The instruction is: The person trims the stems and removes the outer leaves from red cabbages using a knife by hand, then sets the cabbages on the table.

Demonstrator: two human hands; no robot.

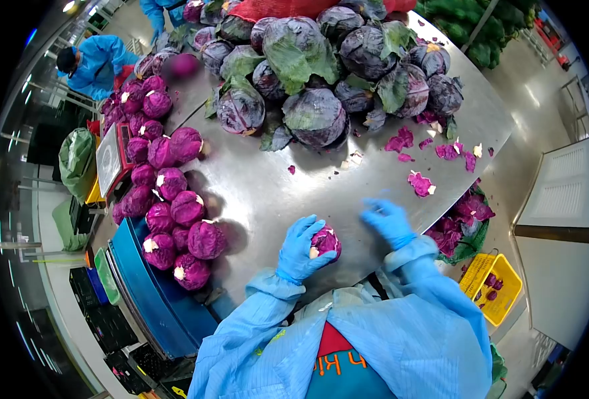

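Note:
My left hand [298,251], in a blue glove, is closed around a small peeled red cabbage [325,242], bright purple with a pale stem end. To the right, my right hand [387,221], also gloved in blue, is held apart from the cabbage over the table edge; its fingers are stretched out, slightly blurred, with nothing seen in them. Peeled red cabbages [188,208] are heaped along the table's left side. Across the far side lies a pile of unpeeled red cabbages [314,116] with dark, greenish outer leaves.
Torn purple leaves [421,184] lie on the metal table [261,179] at the right. Below its right edge are a bag of leaf scraps [464,223] and a yellow basket [507,292]. A scale [110,159] stands at left. Another person [98,63] in blue works at the far left.

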